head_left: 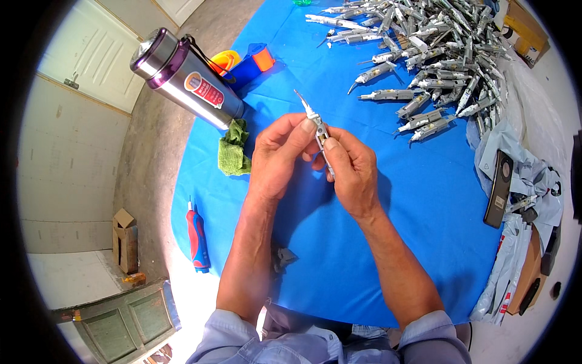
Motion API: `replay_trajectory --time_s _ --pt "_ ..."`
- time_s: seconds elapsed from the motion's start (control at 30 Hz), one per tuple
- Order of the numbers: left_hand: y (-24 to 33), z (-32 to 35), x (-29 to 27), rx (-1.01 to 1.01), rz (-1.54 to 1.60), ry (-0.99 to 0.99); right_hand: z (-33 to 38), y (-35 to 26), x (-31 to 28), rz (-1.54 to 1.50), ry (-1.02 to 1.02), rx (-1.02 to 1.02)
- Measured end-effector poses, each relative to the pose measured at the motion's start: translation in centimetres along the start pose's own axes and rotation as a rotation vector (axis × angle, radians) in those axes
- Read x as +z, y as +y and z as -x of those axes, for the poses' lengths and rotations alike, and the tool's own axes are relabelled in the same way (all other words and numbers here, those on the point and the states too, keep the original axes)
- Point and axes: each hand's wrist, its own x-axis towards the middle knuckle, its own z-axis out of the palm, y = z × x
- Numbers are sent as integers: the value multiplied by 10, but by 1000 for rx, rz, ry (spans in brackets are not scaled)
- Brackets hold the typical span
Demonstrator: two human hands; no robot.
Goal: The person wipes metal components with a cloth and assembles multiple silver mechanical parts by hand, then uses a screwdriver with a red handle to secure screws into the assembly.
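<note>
- While pinched between both sets of fingertips at centre frame, slim grey pen-shaped part (317, 127) points its thin tip up and to the left, over blue cloth (388, 200).
- Left hand (276, 155) closed narrowly on the part's upper half; right hand (350, 173) closed on its lower half, thumb pressing the body.
- Likely risks: needle-like tip bending or pricking a finger if the grip slips; small inner piece dropping onto the cloth and getting lost; too hard a squeeze cracking the narrow body.
- Heap of similar grey parts (436, 54) sprawls across upper right, loose on the cloth, in no container; could slide or tangle if nudged.
- Steel flask with purple trim (185, 79) lies tilted at upper left, lid on, contents hidden; could roll toward the green rag (233, 148) just beside it.
- Grey plastic bags (521, 176) at right edge, contents unclear; dark flat device (499, 188) resting on them.
- Red-and-blue screwdriver (197, 233) lies at lower left, near the cloth's edge, well apart from both hands.
</note>
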Motion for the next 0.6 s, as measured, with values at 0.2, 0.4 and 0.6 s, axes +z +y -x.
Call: replay_trajectory --time_s 0.2,0.4,0.6 --pt "0 0 1 14 -1 12 -1 5 -1 25 -1 -6" --pt "1 1 2 -19 30 -9 -2 3 -3 -19 4 41" --pt "-2 -1 0 -18 -36 26 -2 3 -1 -88 29 49"
